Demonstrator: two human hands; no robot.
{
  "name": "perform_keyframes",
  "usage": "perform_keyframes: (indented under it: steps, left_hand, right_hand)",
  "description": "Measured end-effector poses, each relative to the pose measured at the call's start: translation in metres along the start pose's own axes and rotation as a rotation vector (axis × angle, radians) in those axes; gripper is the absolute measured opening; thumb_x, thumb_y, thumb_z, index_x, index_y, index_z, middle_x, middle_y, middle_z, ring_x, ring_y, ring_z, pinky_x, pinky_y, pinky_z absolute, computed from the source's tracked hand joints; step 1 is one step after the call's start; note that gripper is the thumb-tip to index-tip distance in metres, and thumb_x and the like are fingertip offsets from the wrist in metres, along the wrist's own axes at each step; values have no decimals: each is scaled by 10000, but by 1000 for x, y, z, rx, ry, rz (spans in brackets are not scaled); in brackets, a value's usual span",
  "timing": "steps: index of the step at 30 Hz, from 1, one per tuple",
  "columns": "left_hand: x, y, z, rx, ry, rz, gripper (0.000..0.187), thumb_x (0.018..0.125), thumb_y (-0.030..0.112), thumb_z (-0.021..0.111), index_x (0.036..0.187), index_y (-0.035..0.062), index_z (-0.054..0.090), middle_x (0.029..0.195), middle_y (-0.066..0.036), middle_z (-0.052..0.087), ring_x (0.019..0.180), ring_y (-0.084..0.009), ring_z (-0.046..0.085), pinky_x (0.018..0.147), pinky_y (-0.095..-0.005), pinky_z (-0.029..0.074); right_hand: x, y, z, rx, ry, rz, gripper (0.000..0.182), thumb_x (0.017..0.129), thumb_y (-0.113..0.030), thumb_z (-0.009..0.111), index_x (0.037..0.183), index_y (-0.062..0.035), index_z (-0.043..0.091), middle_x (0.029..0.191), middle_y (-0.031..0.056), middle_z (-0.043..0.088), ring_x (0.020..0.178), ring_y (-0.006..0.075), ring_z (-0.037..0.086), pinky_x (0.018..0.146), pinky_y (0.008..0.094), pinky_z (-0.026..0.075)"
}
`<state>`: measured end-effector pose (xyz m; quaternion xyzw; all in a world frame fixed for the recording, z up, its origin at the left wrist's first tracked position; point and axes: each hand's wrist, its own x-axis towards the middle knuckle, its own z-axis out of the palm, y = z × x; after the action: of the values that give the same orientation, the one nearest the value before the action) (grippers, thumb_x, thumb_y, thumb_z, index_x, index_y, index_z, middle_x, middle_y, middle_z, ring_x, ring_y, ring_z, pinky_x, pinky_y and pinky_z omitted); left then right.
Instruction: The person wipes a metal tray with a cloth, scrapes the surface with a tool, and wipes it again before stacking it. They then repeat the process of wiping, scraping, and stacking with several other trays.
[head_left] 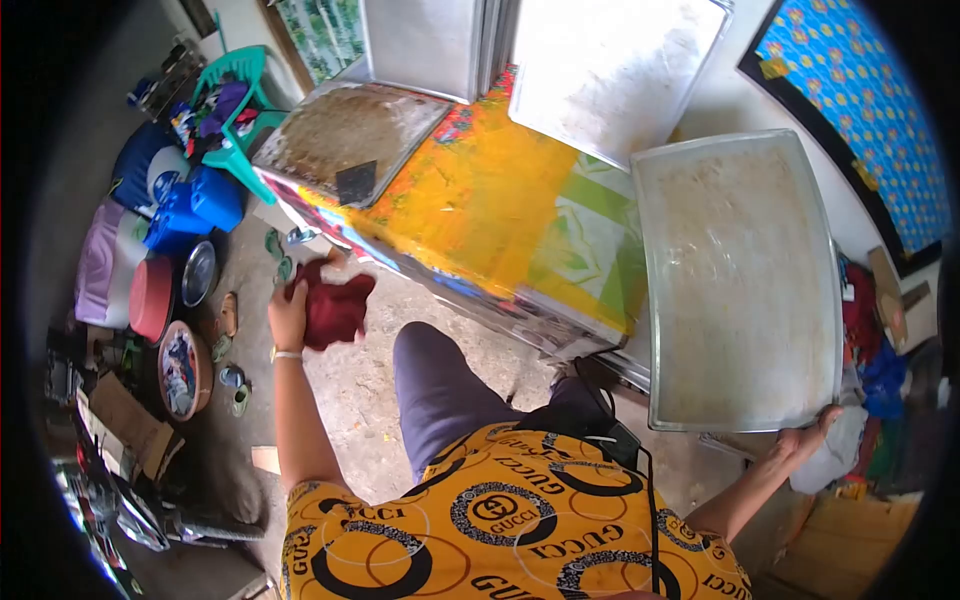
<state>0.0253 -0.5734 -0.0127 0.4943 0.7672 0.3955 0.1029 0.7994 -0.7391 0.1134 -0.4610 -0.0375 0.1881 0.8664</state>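
Observation:
My left hand [288, 315] is closed on a dark red cloth [338, 308], which hangs out over the floor to the left of my legs. On the other side, my right hand [808, 438] grips the lower right corner of a large metal baking tray [740, 290]. The tray is tilted up, its broad, faintly stained face towards me, beside the right end of the table. A second tray [340, 130], crusted with brown residue, lies at the table's left end. On its near corner rests a flat black square piece [357, 183].
A yellow patterned cover [470, 210] spreads over the table. More metal trays [420, 45] stand upright at the back, and another pale tray [615, 75] leans there. At left are a green chair [235, 125], blue containers [205, 205], basins [180, 370] and footwear [230, 313].

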Motion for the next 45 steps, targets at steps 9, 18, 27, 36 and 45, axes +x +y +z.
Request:
perform_keyframes:
  steps: [9, 18, 27, 36, 45]
  left_hand:
    - [32, 149, 202, 503, -424, 166, 991, 689, 721, 577, 1449, 170, 260, 1467, -279, 201, 1334, -517, 156, 1055, -639, 135]
    - [60, 206, 307, 489, -290, 314, 854, 704, 661, 599, 1364, 147, 422, 1383, -220, 380, 1286, -431, 313, 1039, -579, 238]
    - [-101, 330, 376, 113, -578, 933, 669, 707, 530, 656, 1214, 105, 562, 1355, -262, 410, 1261, -447, 355, 1059, -516, 262]
    - [-177, 311, 329, -212, -938, 1340, 515, 666, 410, 703, 1028, 56, 614, 1254, -182, 512, 1229, -388, 411, 1058, -518, 274]
    - [-176, 189, 230, -140, -981, 1449, 459, 672, 357, 709, 990, 45, 599, 1115, -155, 564, 1086, -361, 507, 966, -478, 392]
  right_hand:
    - [-9, -54, -61, 50, 107, -133, 734, 820, -476, 635, 1340, -15, 400, 1401, 112, 403, 1265, 294, 392, 1066, 480, 299]
    - [-6, -60, -81, 16, 212, -257, 686, 828, -479, 619, 1314, -28, 441, 1382, 108, 429, 1240, 287, 416, 1041, 485, 333]
    - [-9, -56, -94, 22, 230, -229, 661, 823, -446, 643, 1304, -33, 457, 1359, 97, 457, 1221, 280, 438, 1033, 471, 347]
    - [-2, -73, -104, 68, 111, -205, 675, 841, -437, 621, 1335, -30, 409, 1368, 111, 446, 1243, 290, 420, 1052, 494, 326]
    - [0, -38, -22, 40, -13, -88, 723, 831, -459, 631, 1351, -23, 384, 1389, 112, 421, 1268, 293, 388, 1076, 482, 279]
